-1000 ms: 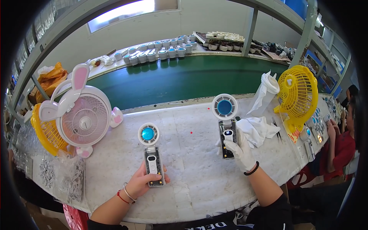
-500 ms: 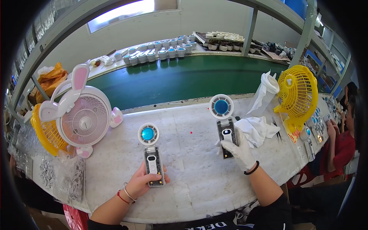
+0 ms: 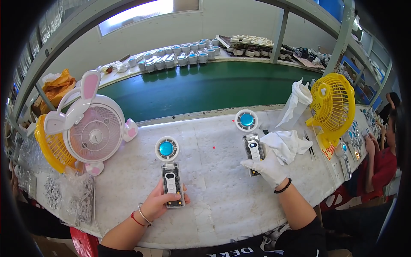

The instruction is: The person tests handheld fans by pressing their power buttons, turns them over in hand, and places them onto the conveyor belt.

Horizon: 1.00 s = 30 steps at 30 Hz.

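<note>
Two small handheld fans with round blue-centred heads and clear handles lie on the white worktop. My left hand [image 3: 157, 203] grips the lower handle of the left handheld fan [image 3: 169, 171], whose head points away from me. My right hand [image 3: 267, 166], in a white glove, rests on the lower handle of the right handheld fan [image 3: 249, 137]. A black bead bracelet sits on my right wrist, red and silver bracelets on my left.
A pink rabbit-eared desk fan [image 3: 90, 132] stands at left before a yellow fan. A yellow desk fan [image 3: 334, 107] stands at right beside a white cloth [image 3: 286, 144]. A green conveyor belt [image 3: 205, 92] runs behind. Another person [image 3: 379, 160] sits at far right.
The right handheld fan has slid a little to the left and away from me under my gloved hand. The left hand and its fan have stayed put.
</note>
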Each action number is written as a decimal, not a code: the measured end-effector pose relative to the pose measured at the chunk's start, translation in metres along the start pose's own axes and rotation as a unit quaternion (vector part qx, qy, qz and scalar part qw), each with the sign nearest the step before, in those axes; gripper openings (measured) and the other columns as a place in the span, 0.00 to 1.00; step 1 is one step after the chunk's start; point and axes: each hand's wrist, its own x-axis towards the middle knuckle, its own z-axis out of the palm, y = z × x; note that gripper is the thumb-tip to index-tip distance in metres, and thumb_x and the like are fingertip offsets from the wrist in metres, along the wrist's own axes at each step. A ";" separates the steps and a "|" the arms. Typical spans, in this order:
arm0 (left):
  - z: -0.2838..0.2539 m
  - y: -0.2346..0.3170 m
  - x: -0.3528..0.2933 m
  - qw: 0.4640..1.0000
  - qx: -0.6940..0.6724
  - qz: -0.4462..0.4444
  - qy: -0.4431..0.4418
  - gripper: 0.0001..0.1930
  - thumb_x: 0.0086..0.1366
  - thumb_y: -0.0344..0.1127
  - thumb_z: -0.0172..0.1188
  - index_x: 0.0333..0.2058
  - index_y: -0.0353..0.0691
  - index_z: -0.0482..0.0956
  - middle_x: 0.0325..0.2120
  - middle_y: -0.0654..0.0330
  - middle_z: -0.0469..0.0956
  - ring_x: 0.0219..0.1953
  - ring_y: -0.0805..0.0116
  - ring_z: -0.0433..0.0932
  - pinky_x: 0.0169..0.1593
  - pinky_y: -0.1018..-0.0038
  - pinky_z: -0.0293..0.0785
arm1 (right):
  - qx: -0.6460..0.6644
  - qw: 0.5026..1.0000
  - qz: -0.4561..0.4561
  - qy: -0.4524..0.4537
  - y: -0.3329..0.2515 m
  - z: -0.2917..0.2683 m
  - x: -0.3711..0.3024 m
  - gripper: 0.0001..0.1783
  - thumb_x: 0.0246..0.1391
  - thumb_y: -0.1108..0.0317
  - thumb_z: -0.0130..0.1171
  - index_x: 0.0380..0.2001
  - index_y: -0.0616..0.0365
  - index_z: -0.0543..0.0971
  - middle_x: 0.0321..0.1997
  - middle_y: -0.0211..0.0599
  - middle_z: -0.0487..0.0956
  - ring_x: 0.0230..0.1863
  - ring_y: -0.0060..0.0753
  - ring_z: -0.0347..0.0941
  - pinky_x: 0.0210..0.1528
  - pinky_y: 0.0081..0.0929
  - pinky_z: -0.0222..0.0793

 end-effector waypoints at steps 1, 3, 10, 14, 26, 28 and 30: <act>0.001 0.000 0.000 1.000 0.003 0.001 -0.001 0.28 0.53 0.23 0.55 0.51 0.41 0.54 0.38 0.55 0.70 0.38 0.58 0.76 0.42 0.63 0.72 | -0.062 0.998 0.003 0.000 0.002 -0.004 0.001 0.38 0.35 0.62 0.71 0.48 0.66 0.64 0.38 0.34 0.72 0.35 0.20 0.70 0.33 0.18 0.69; 0.004 0.000 -0.001 1.000 0.012 0.005 -0.003 0.28 0.52 0.23 0.56 0.51 0.41 0.54 0.38 0.55 0.70 0.38 0.58 0.76 0.42 0.63 0.72 | -0.175 0.984 0.022 -0.005 0.005 -0.011 0.002 0.44 0.35 0.51 0.70 0.51 0.67 0.63 0.40 0.37 0.73 0.37 0.23 0.71 0.36 0.20 0.70; 0.005 -0.003 -0.006 0.995 0.089 0.037 -0.004 0.29 0.49 0.21 0.56 0.50 0.42 0.57 0.39 0.55 0.70 0.39 0.56 0.76 0.42 0.62 0.72 | -0.264 0.932 0.231 -0.092 -0.044 0.001 -0.012 0.41 0.38 0.46 0.65 0.48 0.65 0.65 0.35 0.44 0.75 0.40 0.38 0.73 0.42 0.33 0.69; 0.010 -0.003 -0.002 0.991 0.123 0.053 -0.023 0.30 0.49 0.20 0.56 0.51 0.42 0.56 0.39 0.55 0.70 0.39 0.56 0.76 0.42 0.63 0.72 | -0.499 0.866 0.004 0.029 -0.020 0.002 -0.017 0.39 0.33 0.51 0.63 0.45 0.67 0.67 0.33 0.48 0.75 0.37 0.47 0.73 0.41 0.37 0.68; 0.007 -0.003 -0.003 0.987 0.140 0.062 -0.045 0.29 0.55 0.25 0.58 0.52 0.39 0.53 0.38 0.58 0.71 0.39 0.66 0.77 0.44 0.70 0.72 | -0.127 0.745 -0.498 0.425 -0.070 -0.001 -0.114 0.12 0.36 0.76 0.54 0.29 0.63 0.70 0.23 0.32 0.67 0.22 0.24 0.63 0.30 0.23 0.64; 0.006 -0.003 -0.005 0.985 0.150 0.070 -0.043 0.29 0.55 0.25 0.59 0.52 0.39 0.54 0.38 0.58 0.71 0.39 0.66 0.77 0.43 0.70 0.72 | -0.132 0.750 -0.464 0.453 -0.062 -0.003 -0.112 0.13 0.36 0.78 0.53 0.31 0.63 0.68 0.22 0.32 0.66 0.20 0.24 0.62 0.25 0.21 0.61; 0.004 -0.004 -0.009 0.984 0.159 0.076 -0.039 0.28 0.54 0.25 0.59 0.51 0.39 0.54 0.38 0.58 0.71 0.39 0.67 0.77 0.43 0.70 0.72 | -0.026 0.822 -0.319 0.471 -0.056 0.006 -0.101 0.13 0.38 0.80 0.51 0.32 0.62 0.66 0.22 0.34 0.67 0.20 0.22 0.62 0.22 0.20 0.60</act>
